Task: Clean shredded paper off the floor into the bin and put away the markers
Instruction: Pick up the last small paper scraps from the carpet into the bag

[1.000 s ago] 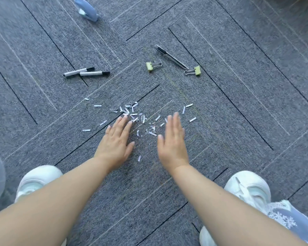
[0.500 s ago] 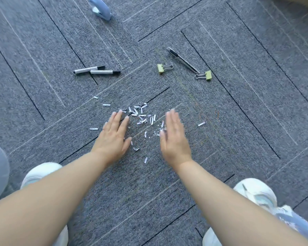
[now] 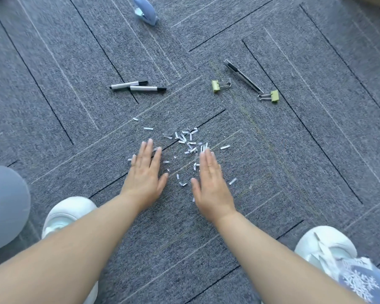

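— Grey carpet [image 3: 294, 172] fills the view, and both hands are down flat on it, palms to the floor. Where's the paper?

— Right between them and just beyond. The shredded paper [image 3: 189, 143] sits in a loose white scatter, thickest just past the fingertips, nearer the right hand, with a few strips trailing back into the gap between the two palms.

— And the hands themselves?

— Left hand [image 3: 144, 174] spread flat, fingers together and extended, holding nothing; a couple of strips lie at its outer edge and by its fingertips. Right hand [image 3: 211, 183] the same, flat and empty, thumb angled inward, its fingertips touching the near edge of the pile. One strip lies just outside it, to the right.

— Markers?

— Two markers [image 3: 138, 86], white barrels with black caps, lying side by side and overlapping at one end, well beyond the left hand. Untouched.

— Anything else out there?

— Two green binder clips [image 3: 216, 86], a metal utility knife [image 3: 242, 76] between them, and a blue stapler [image 3: 146, 9] at the top edge. White shoes [image 3: 66, 213] at either side below the forearms.
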Tool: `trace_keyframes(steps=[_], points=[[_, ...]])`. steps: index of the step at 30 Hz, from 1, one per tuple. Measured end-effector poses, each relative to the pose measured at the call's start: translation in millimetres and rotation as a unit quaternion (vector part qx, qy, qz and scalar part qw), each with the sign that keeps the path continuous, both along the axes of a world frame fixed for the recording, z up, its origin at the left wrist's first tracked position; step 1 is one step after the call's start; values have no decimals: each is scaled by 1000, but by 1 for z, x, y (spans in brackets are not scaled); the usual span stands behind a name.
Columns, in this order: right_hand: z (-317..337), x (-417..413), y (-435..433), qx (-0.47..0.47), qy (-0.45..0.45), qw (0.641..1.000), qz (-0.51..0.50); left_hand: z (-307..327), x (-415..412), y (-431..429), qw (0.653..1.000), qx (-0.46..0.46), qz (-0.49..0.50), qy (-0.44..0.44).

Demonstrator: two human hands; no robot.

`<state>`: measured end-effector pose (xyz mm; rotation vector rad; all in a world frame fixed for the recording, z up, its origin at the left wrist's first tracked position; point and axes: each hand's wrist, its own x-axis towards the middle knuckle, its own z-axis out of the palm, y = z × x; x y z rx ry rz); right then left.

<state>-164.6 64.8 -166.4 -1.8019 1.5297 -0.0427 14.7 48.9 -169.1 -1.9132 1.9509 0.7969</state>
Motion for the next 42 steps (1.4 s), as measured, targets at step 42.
trace_keyframes(steps=[42], points=[[-7,-13,63,-30,71,979,-191,2,-3,48,996,-14,-88,-20]])
